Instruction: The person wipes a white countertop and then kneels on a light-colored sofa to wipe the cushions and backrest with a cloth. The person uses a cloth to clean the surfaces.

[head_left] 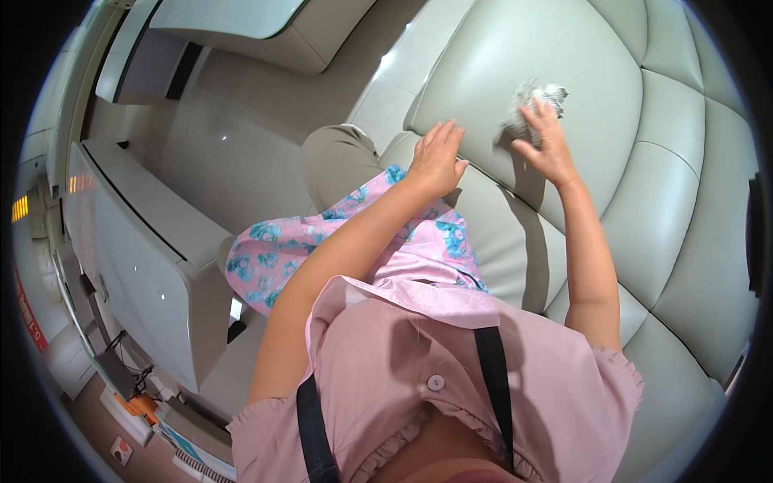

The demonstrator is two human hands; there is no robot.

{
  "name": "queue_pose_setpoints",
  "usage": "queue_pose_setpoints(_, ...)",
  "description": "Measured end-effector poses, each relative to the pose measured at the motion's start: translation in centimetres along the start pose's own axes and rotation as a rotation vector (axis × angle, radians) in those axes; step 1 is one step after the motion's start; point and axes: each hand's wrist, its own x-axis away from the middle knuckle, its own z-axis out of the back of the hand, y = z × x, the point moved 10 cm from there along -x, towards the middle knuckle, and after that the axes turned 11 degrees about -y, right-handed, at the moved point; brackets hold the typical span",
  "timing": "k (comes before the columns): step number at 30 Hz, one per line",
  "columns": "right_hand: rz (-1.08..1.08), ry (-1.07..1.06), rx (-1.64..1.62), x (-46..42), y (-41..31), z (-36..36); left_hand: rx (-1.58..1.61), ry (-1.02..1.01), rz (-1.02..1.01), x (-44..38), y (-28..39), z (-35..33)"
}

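Note:
My right hand [548,145] is on a crumpled grey-white cloth [537,99], its fingers over the near side of the cloth and its thumb spread apart. The cloth is blurred and lies against the seat cushion [543,42] of a pale grey-green leather sofa. Nothing is in my left hand [438,158]. Its fingers are extended and its thumb stands off to the side, above the front edge of the sofa near my knee. Whether this hand touches the cushion I cannot tell. A pink apron [356,223] with blue flowers lies across my lap.
The padded sofa backrest [670,175] runs along the right. A white glossy-topped table [139,259] stands at left on the tiled floor [241,139], with another white table [241,24] at the top. Cables and an orange object [137,406] are at lower left.

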Motion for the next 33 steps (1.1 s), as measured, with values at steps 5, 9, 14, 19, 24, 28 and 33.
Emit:
queue_pose_setpoints(5,-0.11,0.031,0.251,-1.4,3.7,-5.1,-0.227,-0.123,0.073,-3.0,-1.8,-2.6)
queue_pose_setpoints(9,-0.055,0.15,0.263,-3.1,3.8,-5.4,-0.283,-0.163,0.118,-2.9,-3.8,-3.4)
queue_pose_setpoints(14,-0.025,0.127,0.204,-9.2,5.5,-2.8,-0.276,-0.204,0.151,-3.3,-4.2,-3.4)
queue_pose_setpoints(19,-0.15,0.048,0.236,-15.5,5.3,-1.5,-0.187,-0.198,0.221,-3.8,-4.8,-2.6)
queue_pose_setpoints(24,-0.103,-0.023,0.34,-18.1,4.1,-1.6,-0.014,-0.215,0.307,-4.1,-5.8,-2.2)
queue_pose_setpoints(28,0.017,-0.033,0.392,-18.5,1.3,-2.9,0.065,-0.149,0.367,-4.4,-6.7,-2.3)
queue_pose_setpoints(33,0.234,-0.082,0.37,-15.3,-7.1,-7.6,0.103,-0.133,0.448,-4.6,-7.6,-3.0)
